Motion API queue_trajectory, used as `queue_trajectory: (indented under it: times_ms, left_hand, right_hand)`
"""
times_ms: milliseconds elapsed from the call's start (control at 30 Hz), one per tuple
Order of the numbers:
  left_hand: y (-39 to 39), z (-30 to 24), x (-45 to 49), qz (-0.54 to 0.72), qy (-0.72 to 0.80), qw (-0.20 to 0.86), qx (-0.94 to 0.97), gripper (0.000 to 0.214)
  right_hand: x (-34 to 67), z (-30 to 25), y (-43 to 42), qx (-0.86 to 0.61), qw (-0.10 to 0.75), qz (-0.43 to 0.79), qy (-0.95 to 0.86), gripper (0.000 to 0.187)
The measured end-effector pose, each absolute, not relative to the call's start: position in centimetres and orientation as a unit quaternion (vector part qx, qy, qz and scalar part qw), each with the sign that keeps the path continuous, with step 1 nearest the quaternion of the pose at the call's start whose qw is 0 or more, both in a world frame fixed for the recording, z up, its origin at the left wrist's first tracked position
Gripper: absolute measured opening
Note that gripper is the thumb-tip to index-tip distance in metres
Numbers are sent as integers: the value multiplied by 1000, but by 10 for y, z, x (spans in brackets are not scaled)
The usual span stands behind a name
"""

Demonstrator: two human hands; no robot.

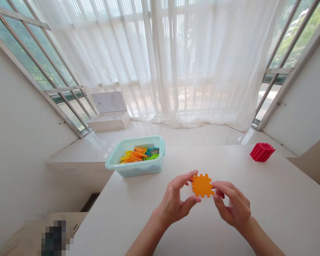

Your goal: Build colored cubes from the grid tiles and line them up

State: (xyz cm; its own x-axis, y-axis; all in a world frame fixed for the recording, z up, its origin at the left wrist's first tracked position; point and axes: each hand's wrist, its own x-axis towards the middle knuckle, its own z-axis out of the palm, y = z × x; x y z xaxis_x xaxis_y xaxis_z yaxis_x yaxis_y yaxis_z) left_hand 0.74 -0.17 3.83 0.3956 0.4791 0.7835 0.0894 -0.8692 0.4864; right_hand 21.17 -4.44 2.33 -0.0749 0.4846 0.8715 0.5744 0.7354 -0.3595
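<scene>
Head view: both hands are raised a little above the bench (pixel 282 213), close together, with an orange tile (pixel 202 185) clamped between them. The left hand (pixel 176 202) pinches the tile's left edge between forefinger above and thumb below. The right hand (pixel 233 208) grips the right edge with its fingertips, the other fingers curled under. The tile is roughly square, so it has no real long axis. Its edges are toothed and its flat face is turned up toward the camera. It sits midway between the hands, so neither is nearer to it.

A pale blue bin (pixel 138 169) stands ahead and to the left of the left hand, near it but apart. It is the left hand's side of the bench and well off from the right hand. The bin holds a loose heap of orange, yellow, green and blue pieces of the same toothed kind.

A red block (pixel 261 152), ribbed on its sides, stands ahead and far to the right of the right hand, well apart from the tile.

Beyond the bench, further off past the bin, a white box (pixel 109 113) lies open on the floor in front of a sheer curtain (pixel 181 60).
</scene>
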Motion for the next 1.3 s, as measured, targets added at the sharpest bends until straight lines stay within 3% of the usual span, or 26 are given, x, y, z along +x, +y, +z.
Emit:
queue_trajectory:
  times_ms: [300,533,733,933,1300]
  left_hand:
    - [-9,38,4,524,164,194,813,63]
    - [-5,36,6,502,196,177,823,62]
    - [10,28,9,428,281,172,841,51]
    - [14,13,16,387,304,273,827,38]
    - [25,0,16,341,288,279,850,23]
  right_hand:
    - [211,24,-52,-351,582,-47,-732,50]
    - [210,23,-44,-375,568,-32,-732,45]
    - [215,23,-25,-444,489,103,-744,33]
    - [227,24,-15,-442,406,253,-759,39]
    - [239,1,-1,-475,361,287,-749,36]
